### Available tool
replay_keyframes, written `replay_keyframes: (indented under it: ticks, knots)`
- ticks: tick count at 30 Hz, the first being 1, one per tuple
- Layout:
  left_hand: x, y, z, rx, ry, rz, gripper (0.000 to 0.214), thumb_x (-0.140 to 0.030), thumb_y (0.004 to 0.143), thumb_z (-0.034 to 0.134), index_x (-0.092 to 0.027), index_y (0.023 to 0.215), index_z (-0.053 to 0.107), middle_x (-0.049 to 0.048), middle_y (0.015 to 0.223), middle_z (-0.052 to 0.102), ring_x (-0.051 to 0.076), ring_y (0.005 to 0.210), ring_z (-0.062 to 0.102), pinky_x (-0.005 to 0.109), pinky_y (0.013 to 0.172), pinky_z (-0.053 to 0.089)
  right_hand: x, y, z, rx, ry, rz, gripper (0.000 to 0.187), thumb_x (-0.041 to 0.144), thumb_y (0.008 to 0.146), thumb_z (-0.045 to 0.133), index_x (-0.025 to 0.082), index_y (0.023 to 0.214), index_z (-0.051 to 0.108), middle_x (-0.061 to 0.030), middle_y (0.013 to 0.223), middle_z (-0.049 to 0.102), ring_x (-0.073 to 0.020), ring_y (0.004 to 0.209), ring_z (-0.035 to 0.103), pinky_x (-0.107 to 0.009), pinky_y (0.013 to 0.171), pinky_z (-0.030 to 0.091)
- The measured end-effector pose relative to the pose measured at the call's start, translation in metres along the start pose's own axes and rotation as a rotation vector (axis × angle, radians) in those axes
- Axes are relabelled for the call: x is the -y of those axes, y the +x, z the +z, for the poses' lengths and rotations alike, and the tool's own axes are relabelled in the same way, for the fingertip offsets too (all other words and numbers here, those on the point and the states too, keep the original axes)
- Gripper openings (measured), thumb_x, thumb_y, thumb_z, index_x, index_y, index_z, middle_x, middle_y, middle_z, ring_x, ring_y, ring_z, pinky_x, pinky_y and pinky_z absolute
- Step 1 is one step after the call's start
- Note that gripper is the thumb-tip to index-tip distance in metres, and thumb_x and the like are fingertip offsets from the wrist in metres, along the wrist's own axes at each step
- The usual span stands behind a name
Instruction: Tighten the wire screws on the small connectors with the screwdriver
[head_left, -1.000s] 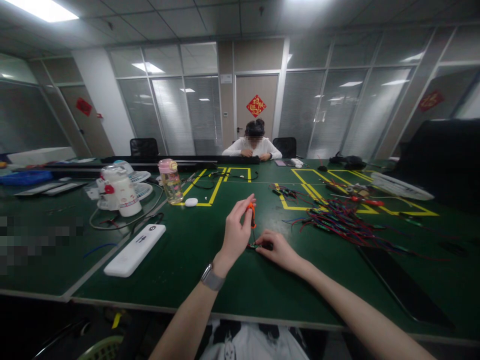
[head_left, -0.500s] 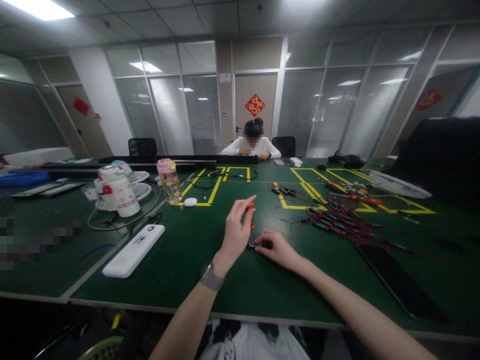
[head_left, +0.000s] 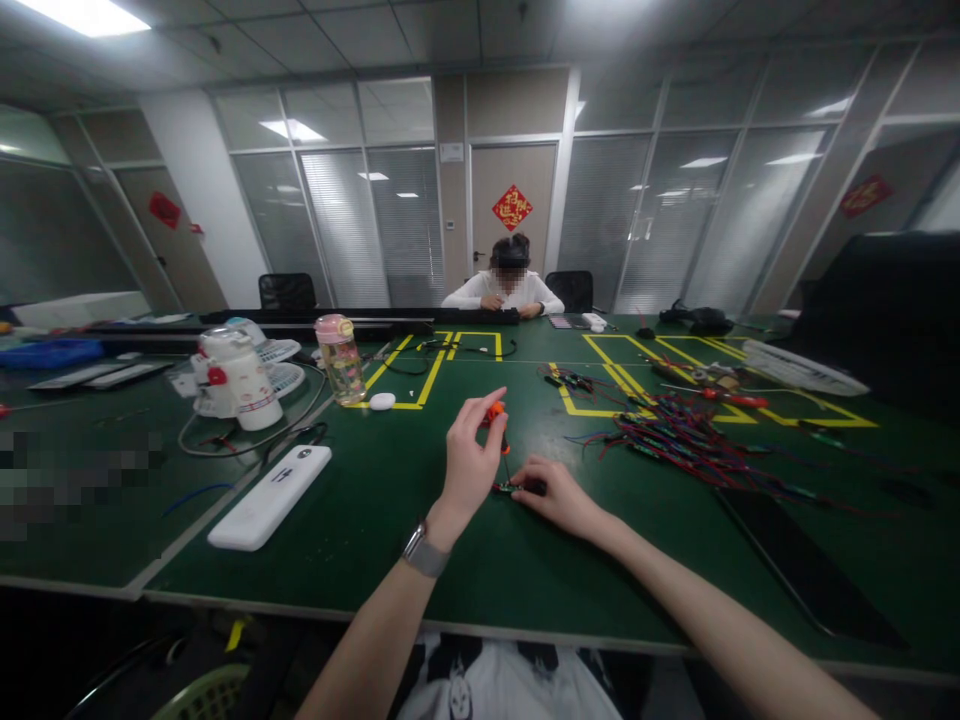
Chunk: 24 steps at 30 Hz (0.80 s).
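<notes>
My left hand [head_left: 474, 452] is closed around the orange and black handle of a screwdriver [head_left: 505, 447], which stands nearly upright. Its thin shaft points down at a small green circuit board [head_left: 508, 488] on the table. With fingertips pinched, my right hand [head_left: 551, 490] grips the right end of that board against the tabletop. The exact spot where the tip meets the board is too small to make out. To the right lies a heap of similar boards with red and blue wires [head_left: 675, 440].
On the green table [head_left: 360, 560], a white power bank [head_left: 271, 497], white jug [head_left: 244, 385] and pink-lidded bottle [head_left: 341, 360] stand left. A dark phone-like slab [head_left: 806, 565] lies right. Pliers and red-handled tools [head_left: 727, 395] rest beyond the wires. Another person [head_left: 510, 285] sits opposite.
My left hand's grip on the screwdriver handle has shifted slightly, its fingers turned a little. My right hand stays on the board. The view has moved very slightly.
</notes>
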<state>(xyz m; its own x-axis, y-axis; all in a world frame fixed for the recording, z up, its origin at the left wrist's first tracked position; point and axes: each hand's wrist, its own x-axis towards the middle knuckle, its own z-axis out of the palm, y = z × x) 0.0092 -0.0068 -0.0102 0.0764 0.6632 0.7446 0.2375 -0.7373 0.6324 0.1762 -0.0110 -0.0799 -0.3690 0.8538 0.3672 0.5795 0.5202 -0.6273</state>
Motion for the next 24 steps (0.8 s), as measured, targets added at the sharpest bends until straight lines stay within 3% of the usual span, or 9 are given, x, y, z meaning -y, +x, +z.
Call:
replay_keyframes:
  ticks: [4, 9, 15, 17, 21, 24]
  knots:
    - [-0.0005, -0.0004, -0.0006, -0.005, 0.024, 0.007, 0.027, -0.028, 0.092, 0.052, -0.024, 0.117, 0.061, 0.0043, 0.099, 0.057, 0.015, 0.088, 0.058, 0.026, 0.077, 0.049, 0.0009, 0.0002, 0.0000, 0.001, 0.007, 0.008, 0.009, 0.012, 0.075, 0.068, 0.015, 0.083, 0.070, -0.0033, 0.081, 0.059, -0.0158, 0.072, 0.057, -0.027, 0.067, 0.046]
    - [0.0005, -0.0008, 0.0006, 0.050, -0.032, -0.005, 0.035, -0.020, 0.096, 0.041, -0.024, 0.129, 0.051, 0.0076, 0.122, 0.054, 0.017, 0.109, 0.056, 0.028, 0.089, 0.047, -0.0005, 0.0004, 0.0004, 0.009, 0.022, 0.003, 0.008, 0.013, 0.076, 0.067, 0.015, 0.084, 0.070, -0.0035, 0.082, 0.059, -0.0155, 0.072, 0.058, -0.027, 0.067, 0.046]
    - [-0.0014, -0.0003, -0.0003, -0.053, 0.095, 0.023, 0.024, -0.022, 0.085, 0.062, -0.022, 0.109, 0.064, 0.0029, 0.095, 0.058, 0.015, 0.086, 0.059, 0.026, 0.077, 0.049, -0.0013, 0.0007, 0.0007, 0.013, 0.002, 0.015, 0.009, 0.012, 0.076, 0.068, 0.015, 0.084, 0.070, -0.0029, 0.081, 0.058, -0.0158, 0.073, 0.057, -0.027, 0.068, 0.045]
    - [-0.0016, -0.0002, -0.0010, -0.069, 0.103, 0.011, 0.023, -0.025, 0.086, 0.061, -0.022, 0.108, 0.065, 0.0032, 0.096, 0.056, 0.014, 0.086, 0.058, 0.026, 0.077, 0.049, -0.0011, 0.0007, 0.0004, 0.014, 0.001, 0.014, 0.009, 0.011, 0.076, 0.068, 0.015, 0.084, 0.071, -0.0028, 0.081, 0.058, -0.0158, 0.074, 0.057, -0.027, 0.068, 0.045]
    - [-0.0001, -0.0003, -0.0007, 0.039, -0.041, -0.025, 0.033, -0.022, 0.095, 0.043, -0.025, 0.127, 0.054, 0.0063, 0.109, 0.056, 0.015, 0.093, 0.059, 0.027, 0.079, 0.051, -0.0009, 0.0007, 0.0000, 0.016, 0.011, 0.004, 0.008, 0.012, 0.076, 0.068, 0.015, 0.084, 0.070, -0.0031, 0.082, 0.058, -0.0157, 0.073, 0.057, -0.026, 0.066, 0.045]
    - [-0.0001, -0.0006, 0.0002, 0.106, -0.083, 0.000, 0.033, -0.021, 0.093, 0.048, -0.025, 0.125, 0.055, 0.0051, 0.104, 0.058, 0.014, 0.090, 0.060, 0.025, 0.076, 0.052, -0.0008, 0.0007, 0.0002, 0.012, 0.018, 0.007, 0.008, 0.012, 0.076, 0.068, 0.015, 0.083, 0.070, -0.0025, 0.081, 0.058, -0.0155, 0.073, 0.057, -0.026, 0.066, 0.045]
